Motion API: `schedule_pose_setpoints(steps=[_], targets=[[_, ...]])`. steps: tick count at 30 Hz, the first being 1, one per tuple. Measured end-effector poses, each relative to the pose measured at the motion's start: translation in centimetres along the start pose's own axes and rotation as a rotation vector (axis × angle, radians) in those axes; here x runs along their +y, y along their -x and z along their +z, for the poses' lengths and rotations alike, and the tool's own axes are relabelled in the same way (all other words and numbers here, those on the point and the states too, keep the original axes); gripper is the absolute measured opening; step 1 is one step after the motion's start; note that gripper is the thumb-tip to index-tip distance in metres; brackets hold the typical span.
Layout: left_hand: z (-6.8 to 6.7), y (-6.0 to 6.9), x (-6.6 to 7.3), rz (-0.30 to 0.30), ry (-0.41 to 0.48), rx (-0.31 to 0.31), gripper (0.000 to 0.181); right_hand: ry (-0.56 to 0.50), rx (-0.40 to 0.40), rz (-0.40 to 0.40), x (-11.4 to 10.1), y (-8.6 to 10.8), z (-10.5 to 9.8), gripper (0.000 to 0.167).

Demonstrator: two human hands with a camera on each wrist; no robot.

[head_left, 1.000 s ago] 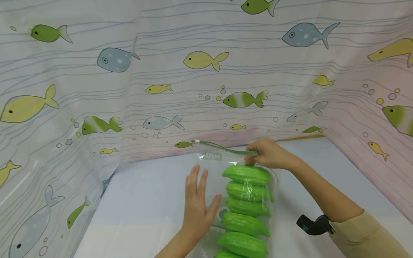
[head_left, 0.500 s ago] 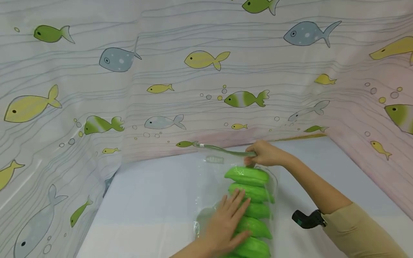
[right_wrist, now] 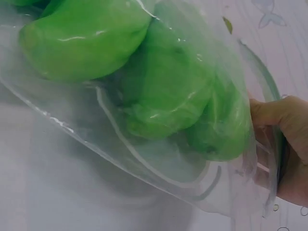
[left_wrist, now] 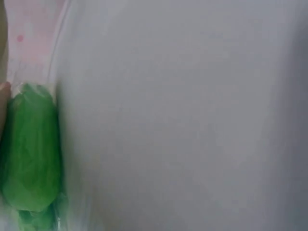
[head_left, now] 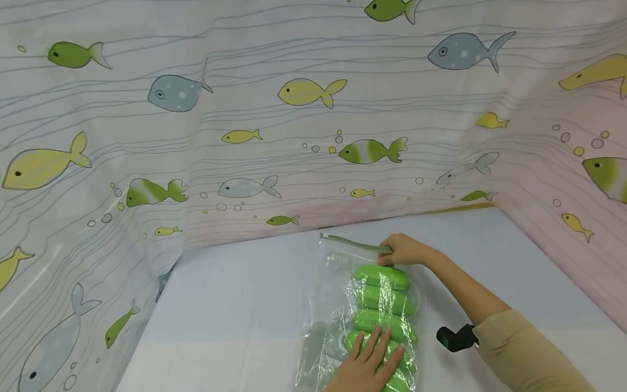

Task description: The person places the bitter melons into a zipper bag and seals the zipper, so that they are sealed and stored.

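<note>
A clear zip bag (head_left: 333, 296) with a green zip strip along its top stands tilted on the table. Several green, fruit-like pieces (head_left: 384, 299) are stacked inside along its right side; their exact kind is unclear. My right hand (head_left: 405, 250) grips the bag's top right corner, by the strip. Lower down, my left hand (head_left: 366, 363) lies over the bag's front with fingers extended, against the lower green pieces. In the right wrist view, the thumb and fingers of the right hand (right_wrist: 288, 130) hold the bag's mouth. One green piece (left_wrist: 32, 149) shows in the left wrist view.
A white table (head_left: 225, 321) spreads beneath the bag. Behind and at both sides hangs a fish-printed sheet (head_left: 274, 158), meeting the table's back edge. A black device (head_left: 455, 338) sits at the right wrist.
My left hand has moved from the bag's left part rightward and down onto the green pieces. The bag's top and my right hand have dropped lower, and the top left corner has shifted right.
</note>
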State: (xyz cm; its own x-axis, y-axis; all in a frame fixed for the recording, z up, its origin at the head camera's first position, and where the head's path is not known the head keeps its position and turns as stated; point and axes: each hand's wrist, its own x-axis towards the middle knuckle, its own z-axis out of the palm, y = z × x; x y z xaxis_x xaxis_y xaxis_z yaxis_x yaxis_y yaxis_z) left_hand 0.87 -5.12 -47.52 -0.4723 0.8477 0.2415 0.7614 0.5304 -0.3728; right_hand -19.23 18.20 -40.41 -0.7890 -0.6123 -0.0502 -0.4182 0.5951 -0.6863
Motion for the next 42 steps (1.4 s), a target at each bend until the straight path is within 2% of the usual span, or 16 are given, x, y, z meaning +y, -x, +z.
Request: schedule_pose_setpoints(steps=[4, 6, 9, 10, 12, 13, 15, 17, 20, 22, 25, 29, 32, 34, 38, 42], targets=[[-0.1, -0.3, 0.2, -0.013, -0.004, 0.011, 0.084, 0.114, 0.049, 0.057, 0.6, 0.1, 0.0, 0.023], [-0.1, -0.5, 0.1, -0.006, 0.008, 0.014, 0.084, 0.183, 0.074, 0.105, 0.9, 0.3, -0.1, 0.031], [-0.3, -0.6, -0.2, -0.004, 0.017, 0.003, 0.085, 0.218, 0.081, 0.178, 1.7, 0.7, -0.2, 0.047], [-0.4, -0.7, -0.5, -0.015, 0.057, -0.016, 0.084, 0.213, 0.081, 0.197, 2.0, 1.0, -0.2, 0.052], [-1.0, -0.8, -1.7, -0.071, 0.229, -0.047, 0.079, 0.184, 0.079, 0.229, 2.7, 1.5, -0.3, 0.055], [-1.3, -1.0, -2.5, -0.128, 0.327, -0.059, 0.076, 0.167, 0.079, 0.236, 3.1, 1.9, -0.4, 0.055], [-1.6, -1.5, -4.8, -0.284, 0.559, -0.058, 0.067, 0.126, 0.092, 0.264, 3.8, 2.6, -0.7, 0.054], [-1.3, -2.2, -7.8, -0.469, 0.783, 0.016, 0.055, 0.066, 0.112, 0.308, 4.4, 3.4, -1.1, 0.053], [0.2, -3.2, -12.6, -0.734, 0.931, 0.116, 0.041, -0.013, 0.148, 0.397, 5.2, 4.5, -1.5, 0.054], [1.3, -3.5, -15.6, -0.873, 0.978, 0.138, 0.035, -0.052, 0.162, 0.449, 5.6, 5.3, -1.5, 0.054], [2.9, -3.5, -18.9, -1.046, 1.090, 0.060, 0.037, -0.162, 0.162, 0.524, 6.3, 6.2, -1.0, 0.053], [4.5, -3.2, -21.4, -1.195, 1.390, -0.062, 0.048, -0.389, 0.157, 0.584, 6.5, 7.0, -0.2, 0.053], [5.1, -3.0, -22.2, -1.236, 1.551, -0.106, 0.052, -0.521, 0.160, 0.602, 6.1, 7.4, 0.4, 0.052], [5.4, -3.0, -22.4, -1.251, 1.602, -0.122, 0.052, -0.565, 0.159, 0.606, 5.8, 7.5, 0.7, 0.051], [5.9, -3.2, -22.4, -1.260, 1.625, -0.136, 0.049, -0.590, 0.150, 0.594, 5.6, 7.7, 1.0, 0.047], [6.6, -3.6, -22.3, -1.249, 1.618, -0.147, 0.045, -0.590, 0.147, 0.568, 5.7, 7.7, 1.0, 0.035]])
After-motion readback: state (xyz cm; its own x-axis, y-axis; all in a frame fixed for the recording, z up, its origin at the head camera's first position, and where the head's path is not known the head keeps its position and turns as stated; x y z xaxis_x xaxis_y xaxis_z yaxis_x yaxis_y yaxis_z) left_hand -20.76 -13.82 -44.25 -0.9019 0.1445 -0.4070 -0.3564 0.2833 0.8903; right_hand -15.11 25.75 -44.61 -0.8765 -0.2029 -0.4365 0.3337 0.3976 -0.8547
